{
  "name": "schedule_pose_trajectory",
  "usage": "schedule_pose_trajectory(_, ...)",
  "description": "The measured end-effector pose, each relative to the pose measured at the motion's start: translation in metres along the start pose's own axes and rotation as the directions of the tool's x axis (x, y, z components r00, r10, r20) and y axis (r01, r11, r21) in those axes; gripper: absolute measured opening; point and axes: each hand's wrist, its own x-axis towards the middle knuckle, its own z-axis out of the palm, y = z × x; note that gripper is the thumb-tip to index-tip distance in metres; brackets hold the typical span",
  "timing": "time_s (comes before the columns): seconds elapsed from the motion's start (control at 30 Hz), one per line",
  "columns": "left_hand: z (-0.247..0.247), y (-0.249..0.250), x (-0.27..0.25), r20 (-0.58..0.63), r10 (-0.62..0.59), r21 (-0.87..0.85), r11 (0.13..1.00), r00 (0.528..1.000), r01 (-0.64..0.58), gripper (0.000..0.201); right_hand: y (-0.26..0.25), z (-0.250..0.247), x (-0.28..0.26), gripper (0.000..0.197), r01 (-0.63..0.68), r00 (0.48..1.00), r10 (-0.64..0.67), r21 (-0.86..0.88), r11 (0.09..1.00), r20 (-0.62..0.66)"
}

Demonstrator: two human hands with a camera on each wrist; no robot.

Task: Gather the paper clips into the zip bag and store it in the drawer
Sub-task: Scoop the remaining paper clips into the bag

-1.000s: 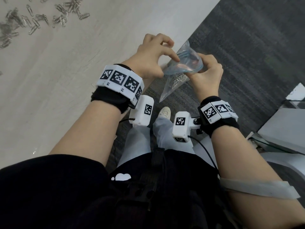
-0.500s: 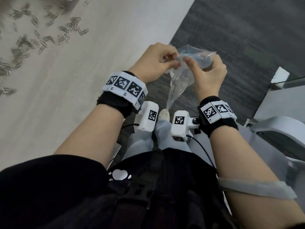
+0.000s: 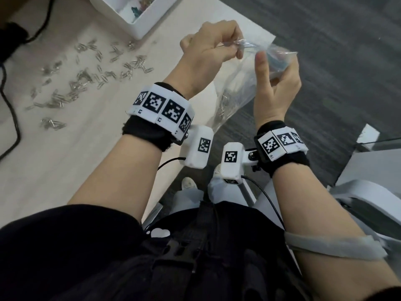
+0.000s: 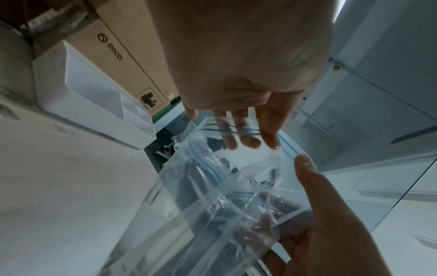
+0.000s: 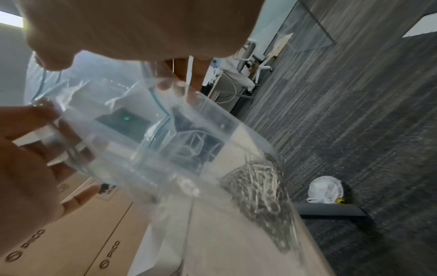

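Note:
A clear zip bag (image 3: 238,83) with a blue zip line hangs between my hands, just off the table's right edge. A clump of silver paper clips (image 5: 257,179) lies in its lower corner. My left hand (image 3: 234,48) pinches the bag's top edge on the near-left side. My right hand (image 3: 271,61) holds the other side of the mouth, with its fingers curled behind the plastic and its thumb lifted off it. The bag's mouth (image 4: 238,142) stands apart. Many loose paper clips (image 3: 86,81) are scattered over the pale table (image 3: 54,170).
A white compartment tray (image 3: 138,25) sits at the table's far edge, and a black cable (image 3: 13,118) runs down the left. Cardboard boxes (image 4: 123,46) stand behind the table. Grey carpet (image 3: 325,40), a white plastic bag (image 5: 326,190) and white furniture (image 3: 368,170) lie to the right.
Both hands have risen and moved apart, which has pulled the bag's mouth wider. The right thumb has come off the plastic. The head view has swung toward the table and the tray.

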Motion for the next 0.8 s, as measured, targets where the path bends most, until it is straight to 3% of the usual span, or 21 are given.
schedule_pose_trajectory(0.17, -0.016, -0.011, 0.003, -0.130, -0.041, 0.047, 0.998, 0.991, 0.047, 0.017, -0.006, 0.024, 0.012, 0.048, 0.067, 0.996, -0.064, -0.049, 0.997, 0.064)
schedule_pose_trajectory(0.4, -0.022, -0.054, 0.013, -0.195, -0.297, -0.009, 0.954, 0.935, 0.301, 0.028, 0.012, 0.056, 0.020, 0.056, 0.060, 0.963, -0.030, -0.103, 0.993, 0.267)
schedule_pose_trajectory(0.53, -0.032, -0.062, 0.018, -0.216, -0.376, -0.088, 0.927, 0.901, 0.365, 0.017, 0.018, 0.075, 0.033, 0.065, 0.022, 0.914, 0.018, -0.092, 0.996, 0.406)
schedule_pose_trajectory(0.8, -0.050, -0.079, 0.007, -0.276, -0.461, -0.194, 0.886, 0.843, 0.420, 0.059, 0.003, 0.110, 0.042, 0.067, 0.242, 0.849, -0.191, -0.041, 0.969, 0.492)
